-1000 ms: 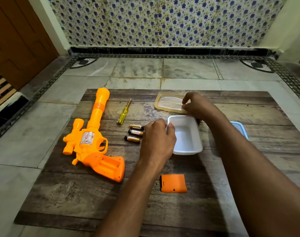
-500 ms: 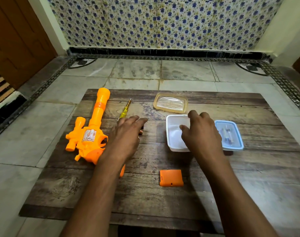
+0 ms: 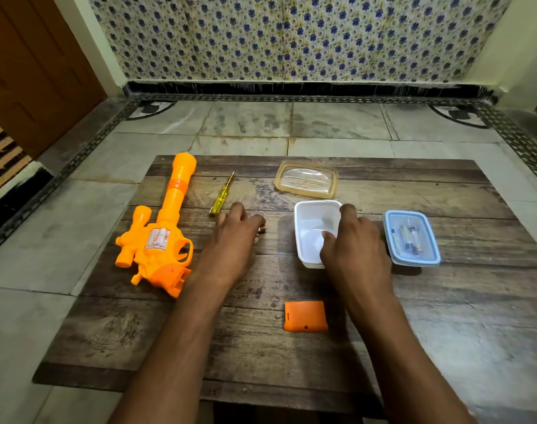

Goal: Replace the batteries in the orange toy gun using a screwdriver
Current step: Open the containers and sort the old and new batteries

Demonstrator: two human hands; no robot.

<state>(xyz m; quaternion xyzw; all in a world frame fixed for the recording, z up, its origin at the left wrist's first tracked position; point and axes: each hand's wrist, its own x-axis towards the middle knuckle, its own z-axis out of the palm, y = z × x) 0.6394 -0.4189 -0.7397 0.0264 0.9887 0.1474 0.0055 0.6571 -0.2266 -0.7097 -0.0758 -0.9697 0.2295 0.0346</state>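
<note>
The orange toy gun [image 3: 160,249] lies at the board's left, barrel pointing away, its grip partly hidden under my left forearm. A yellow-handled screwdriver [image 3: 221,198] rests just right of the barrel. My left hand [image 3: 235,240] covers the loose batteries, fingers curled down on them; only one battery end [image 3: 262,229] shows at the fingertips. My right hand [image 3: 355,246] grips the right rim of the empty white container [image 3: 310,228], thumb inside. The orange battery cover [image 3: 305,316] lies near me with a small screw [image 3: 278,317] beside it.
A clear amber lid [image 3: 306,179] lies behind the white container. A blue-lidded box [image 3: 410,238] holding batteries stands to the right. Everything sits on a dark wooden board [image 3: 444,301] on a tiled floor; a patterned wall is behind.
My left hand moved from the white container to the batteries and its fingers curled down over them. My right hand came back from the amber lid and took the white container's rim.
</note>
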